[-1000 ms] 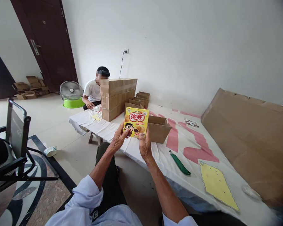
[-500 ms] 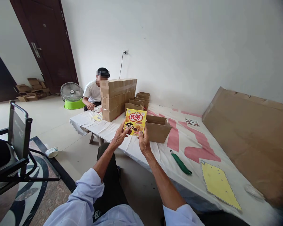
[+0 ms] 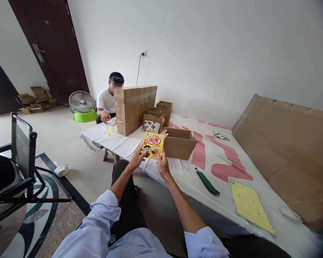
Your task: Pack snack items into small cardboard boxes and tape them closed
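Between my two hands, a flat yellow snack packet (image 3: pixel 153 144) with red lettering and a cartoon face is held upright, its front towards me. My left hand (image 3: pixel 137 157) grips its lower left corner, thumb on the front. The lower right corner is in my right hand (image 3: pixel 163 163); the fingers behind the packet are hidden. Just beyond stands an open cardboard carton (image 3: pixel 179 148), flaps up. Behind the packet, a brown-and-white printed packet (image 3: pixel 151 126) shows at another open carton (image 3: pixel 157 119).
A stack of taped cartons (image 3: pixel 133 109) stands on the cloth-covered table (image 3: pixel 174 179), with a co-worker (image 3: pixel 105 101) behind it. A green-handled cutter (image 3: pixel 207 182) and a yellow sheet (image 3: pixel 251 206) lie to the right. A large cardboard piece (image 3: pixel 285 154) leans by the wall.
Both hands have lowered the yellow packet slightly, uncovering the brown-and-white packet behind it. The view has shifted a little. The co-worker's hand has moved slightly.
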The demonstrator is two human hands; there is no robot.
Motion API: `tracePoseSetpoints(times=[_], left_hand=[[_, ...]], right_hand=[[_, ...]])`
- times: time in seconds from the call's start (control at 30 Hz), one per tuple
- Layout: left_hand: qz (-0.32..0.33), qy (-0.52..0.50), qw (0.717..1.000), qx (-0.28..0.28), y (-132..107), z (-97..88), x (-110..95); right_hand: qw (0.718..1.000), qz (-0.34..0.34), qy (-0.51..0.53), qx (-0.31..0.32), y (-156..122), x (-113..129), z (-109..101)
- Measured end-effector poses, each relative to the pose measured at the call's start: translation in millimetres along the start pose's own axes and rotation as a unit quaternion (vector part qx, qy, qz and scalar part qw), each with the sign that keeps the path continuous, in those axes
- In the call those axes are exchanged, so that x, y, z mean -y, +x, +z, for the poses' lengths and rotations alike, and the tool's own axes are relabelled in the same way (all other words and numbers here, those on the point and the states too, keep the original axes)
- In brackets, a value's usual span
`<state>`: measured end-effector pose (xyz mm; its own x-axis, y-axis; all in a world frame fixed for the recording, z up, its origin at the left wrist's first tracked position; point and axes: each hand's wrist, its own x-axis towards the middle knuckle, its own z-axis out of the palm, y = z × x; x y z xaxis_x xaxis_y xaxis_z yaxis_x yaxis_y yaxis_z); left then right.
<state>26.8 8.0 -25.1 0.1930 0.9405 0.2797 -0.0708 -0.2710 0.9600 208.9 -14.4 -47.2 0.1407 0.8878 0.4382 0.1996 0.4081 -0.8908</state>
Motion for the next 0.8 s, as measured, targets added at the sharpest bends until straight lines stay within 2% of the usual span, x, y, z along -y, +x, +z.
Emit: tracePoseSetpoints(times=[0.47,0.67,0.8], left_hand=[[-0.043,-0.018,0.999,-0.005,-8,-1.5,30],[-0.045,-0.018,0.999,0.009,-4,-2.0,24],[-0.017,-0.044,0.998,0.051,-4,-5.7,16]], right_hand=[[0.999,0.023,-0.039,0.023,-11,-21,-4],[0.998,0.012,-0.052,0.017,-7,-19,-7],[0.996,-0.032,-0.083,0.005,-9,-18,-14]])
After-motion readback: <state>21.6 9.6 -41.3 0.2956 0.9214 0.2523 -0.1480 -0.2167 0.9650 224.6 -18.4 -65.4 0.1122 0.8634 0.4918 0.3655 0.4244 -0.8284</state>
